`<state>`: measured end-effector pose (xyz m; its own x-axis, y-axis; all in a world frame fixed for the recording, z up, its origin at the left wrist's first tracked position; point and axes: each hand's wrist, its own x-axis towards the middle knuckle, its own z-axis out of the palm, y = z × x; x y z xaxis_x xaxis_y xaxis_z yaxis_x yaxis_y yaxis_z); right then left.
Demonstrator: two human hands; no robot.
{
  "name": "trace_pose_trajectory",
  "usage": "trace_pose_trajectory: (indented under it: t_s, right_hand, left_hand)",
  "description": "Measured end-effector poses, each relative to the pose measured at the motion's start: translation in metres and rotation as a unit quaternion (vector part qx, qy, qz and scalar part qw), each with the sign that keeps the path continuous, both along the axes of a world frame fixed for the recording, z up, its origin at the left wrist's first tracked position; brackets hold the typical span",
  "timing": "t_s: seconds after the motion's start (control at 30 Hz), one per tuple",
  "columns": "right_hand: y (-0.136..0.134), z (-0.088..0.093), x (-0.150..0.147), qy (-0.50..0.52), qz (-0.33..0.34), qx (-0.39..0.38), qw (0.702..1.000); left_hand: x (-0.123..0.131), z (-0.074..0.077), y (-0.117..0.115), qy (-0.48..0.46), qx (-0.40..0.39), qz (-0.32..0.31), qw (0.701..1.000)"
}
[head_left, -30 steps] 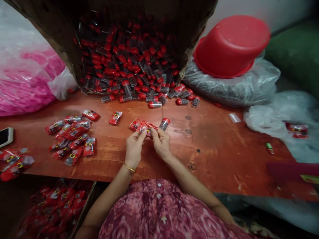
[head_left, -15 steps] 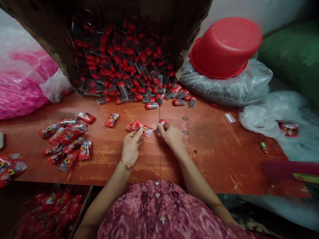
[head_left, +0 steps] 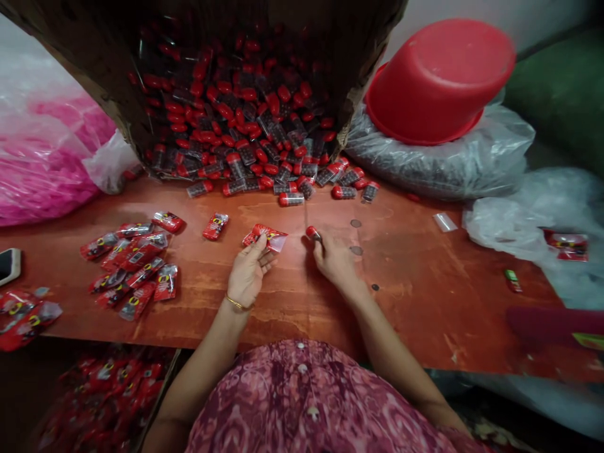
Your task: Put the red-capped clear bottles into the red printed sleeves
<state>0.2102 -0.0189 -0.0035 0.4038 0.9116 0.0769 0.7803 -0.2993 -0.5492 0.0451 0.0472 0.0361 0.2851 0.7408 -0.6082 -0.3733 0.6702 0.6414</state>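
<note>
My left hand pinches a red printed plastic packet by its near edge, over the middle of the table. Its clear end points toward my right hand. In my closed right hand is a small clear bottle with a red cap; the fingers hide most of its body. A gap separates the bottle from the packet. A single filled red packet lies to the left of my left hand, and a pile of similar packets is farther left.
Behind my hands, a cardboard box lies open, spilling red-capped bottles onto the table. A red tub rests upside down on a plastic bag at right. A phone and a pink-filled bag are at left.
My right hand has moved slightly right with the bottle, widening the gap to the packet in my left hand. The view has shifted slightly, showing more of the phone.
</note>
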Motion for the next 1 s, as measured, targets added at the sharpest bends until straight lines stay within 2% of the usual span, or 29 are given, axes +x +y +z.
trace_pose_trajectory:
  t_s: [0.07,0.13,0.23,0.33,0.47,0.6,0.7,0.83,1.0]
  right_hand:
    - [-0.012,0.009,-0.001,0.161,0.029,0.043,0.986]
    - [-0.024,0.02,-0.005,0.305,0.052,0.049,0.95]
    - [-0.034,0.035,-0.015,0.415,0.07,0.027,0.906]
    - [-0.034,0.043,-0.021,0.431,0.088,0.024,0.898]
    - [-0.029,0.043,-0.021,0.444,0.09,0.011,0.891]
    - [-0.027,0.038,-0.02,0.491,0.064,-0.009,0.869]
    - [-0.028,0.034,-0.021,0.516,0.06,-0.007,0.854]
    - [-0.025,0.028,-0.028,0.523,0.058,0.035,0.849]
    - [-0.016,0.02,-0.046,0.526,-0.002,0.124,0.841]
  left_hand:
    - [0.001,-0.001,-0.002,-0.004,0.007,-0.011,1.0]
    - [0.003,-0.002,-0.004,-0.006,0.018,-0.018,1.0]
    - [0.005,-0.003,-0.009,-0.003,0.046,-0.035,0.998]
    - [0.004,-0.004,-0.011,0.018,0.085,-0.054,0.995]
    - [0.001,-0.005,-0.01,0.044,0.144,-0.07,0.986]
    - [0.002,-0.004,-0.011,0.023,0.146,-0.093,0.985]
    - [0.008,-0.006,-0.015,0.003,0.129,-0.075,0.989]
    - [0.019,-0.012,-0.024,-0.014,0.138,-0.023,0.99]
    - [0.025,-0.01,-0.027,-0.041,0.121,0.008,0.992]
